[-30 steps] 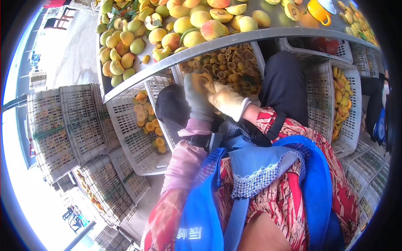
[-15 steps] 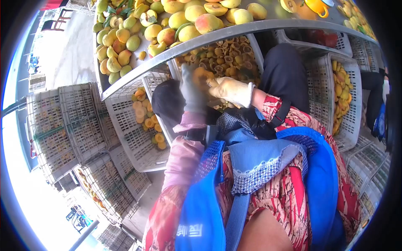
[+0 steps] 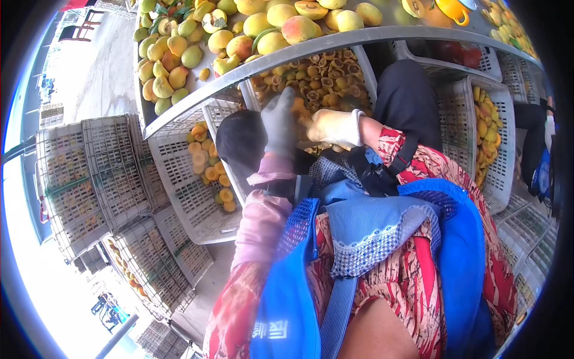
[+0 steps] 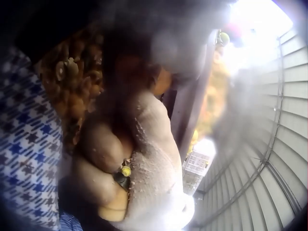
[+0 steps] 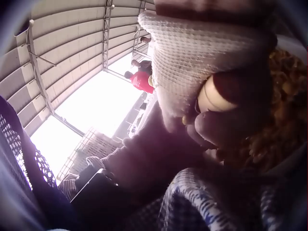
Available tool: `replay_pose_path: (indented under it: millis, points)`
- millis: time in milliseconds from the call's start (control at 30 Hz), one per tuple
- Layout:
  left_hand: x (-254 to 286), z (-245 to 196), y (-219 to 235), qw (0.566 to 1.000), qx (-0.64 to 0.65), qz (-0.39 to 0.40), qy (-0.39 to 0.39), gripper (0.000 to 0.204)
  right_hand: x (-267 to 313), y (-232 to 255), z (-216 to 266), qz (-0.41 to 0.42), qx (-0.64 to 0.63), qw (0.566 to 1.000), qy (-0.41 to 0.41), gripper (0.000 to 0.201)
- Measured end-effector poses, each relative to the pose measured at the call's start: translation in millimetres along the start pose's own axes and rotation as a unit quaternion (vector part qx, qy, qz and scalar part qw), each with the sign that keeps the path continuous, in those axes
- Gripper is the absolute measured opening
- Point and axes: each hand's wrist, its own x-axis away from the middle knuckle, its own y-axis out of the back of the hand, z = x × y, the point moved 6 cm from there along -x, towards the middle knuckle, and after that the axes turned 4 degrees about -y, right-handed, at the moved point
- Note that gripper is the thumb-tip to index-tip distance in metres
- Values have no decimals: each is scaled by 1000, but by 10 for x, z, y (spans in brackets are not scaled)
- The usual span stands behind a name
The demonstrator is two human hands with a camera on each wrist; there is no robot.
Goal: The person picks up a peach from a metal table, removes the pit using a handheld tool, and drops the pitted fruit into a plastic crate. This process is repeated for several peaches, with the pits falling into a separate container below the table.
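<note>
My left hand [image 3: 279,116], in a grey glove, holds an orange piece of peach [image 3: 299,109] over the crate between the knees. Beside it, my right hand [image 3: 335,127], in a cream glove, is at the fruit. The left wrist view shows the right hand's fingers [image 4: 103,149] curled round a smooth yellowish tool handle [image 4: 114,206]; the tool's working end is hidden. In that view the peach [image 4: 162,82] shows dimly under the blurred left glove [image 4: 178,53]. In the right wrist view, the handle's rounded end [image 5: 214,96] pokes out of the right glove.
A metal-edged table [image 3: 251,69] carries many whole and cut peaches [image 3: 299,29]. Below it, a crate [image 3: 366,66] holds brownish cut pieces. A left-hand crate [image 3: 179,197] contains peach halves [image 3: 226,195], and a right-hand crate [image 3: 499,173] more fruit. Stacked crates [image 3: 66,179] stand far left. A yellow enamel mug [image 3: 452,11] is on the table.
Both hands stay together over the crate with the peach. The left hand's grip has turned slightly, and the right hand has shifted a little to the right.
</note>
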Motion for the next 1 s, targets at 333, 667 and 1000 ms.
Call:
replay_pose_path:
  millis: [333, 667, 1000]
  points:
    - [-6, -12, -51, 999, 14, 22, -23, 34, -47, -120, -231, 68, -304, 950, 5, 21]
    - [52, -82, -212, 971, 174, 165, 17, 43, 200, -280, -33, 250, -500, 827, 62, 16]
    - [47, -575, -527, 972, 126, 140, -138, 31, 582, 143, 118, 337, -600, 632, 357, 32]
